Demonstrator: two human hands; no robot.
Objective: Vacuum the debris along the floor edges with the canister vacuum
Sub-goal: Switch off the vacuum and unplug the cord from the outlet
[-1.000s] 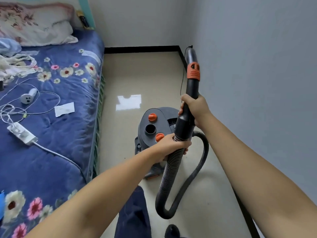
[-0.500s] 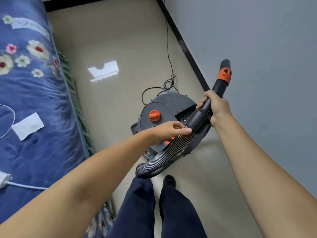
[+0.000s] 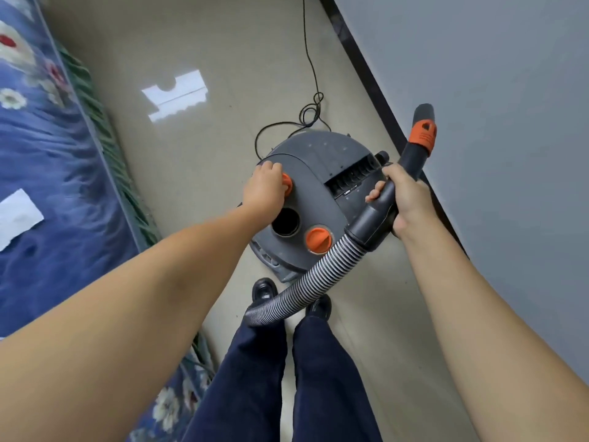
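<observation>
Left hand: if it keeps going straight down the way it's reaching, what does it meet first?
The left hand already covers the orange knob on top of the canister vacuum; that knob looks first, though contact is hard to confirm.

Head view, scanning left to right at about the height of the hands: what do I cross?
Blue floral bedspread → green fringe of the bed edge → left hand on an orange knob → grey canister vacuum → right hand gripping the black hose handle → black baseboard → grey wall.
</observation>
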